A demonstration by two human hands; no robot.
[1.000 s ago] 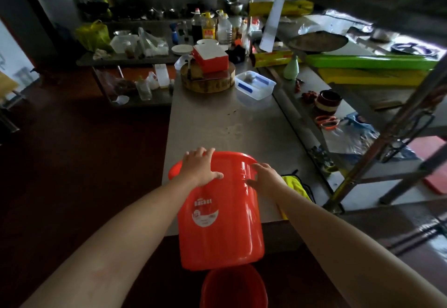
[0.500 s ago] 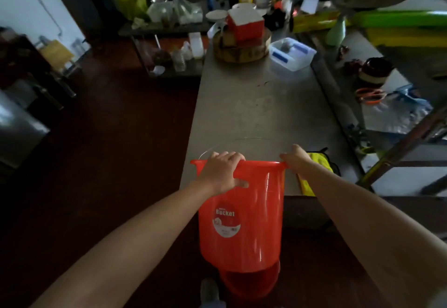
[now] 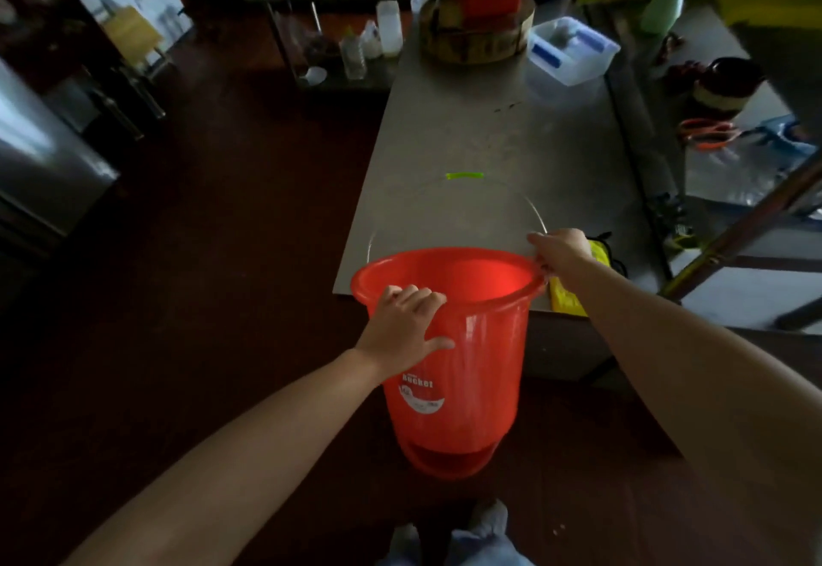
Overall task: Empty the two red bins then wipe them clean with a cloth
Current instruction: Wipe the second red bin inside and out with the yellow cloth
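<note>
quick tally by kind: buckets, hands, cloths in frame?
Buckets: 2 (upper bucket, lower bucket under it)
Hands: 2 (left hand, right hand, both gripping the upper rim)
Cloths: 1 (yellow cloth at the table edge)
Total: 5

Steel table [image 3: 467, 129]: wood block [image 3: 476, 42] + clear tub [image 3: 574, 54] (far end), yellow cloth [image 3: 564, 296] nr edge.

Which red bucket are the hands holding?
The top red bucket with the white label: the left hand and right hand grip its rim. The other red bucket is underneath it.
</note>
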